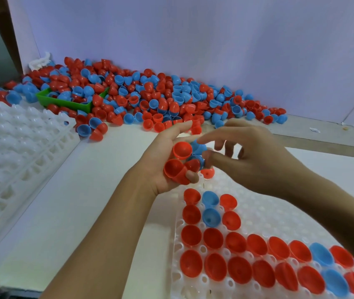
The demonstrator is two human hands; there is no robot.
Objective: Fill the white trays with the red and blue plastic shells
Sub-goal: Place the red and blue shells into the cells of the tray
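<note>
White table (pixel 98 190) carries everything, backed by a pale wall (pixel 193 35). Against the wall lies a big heap of red and blue shells (pixel 150 96), half burying a green bin (pixel 63 102). A stack of empty white trays (pixel 14 152) sits at the left; the tray being filled (pixel 264 214) holds rows of shells, mostly red. Above it, the left hand (pixel 163 160) cups several shells (pixel 180 162), while the right hand (pixel 247 156) pinches a blue shell (pixel 197 147) among them
</note>
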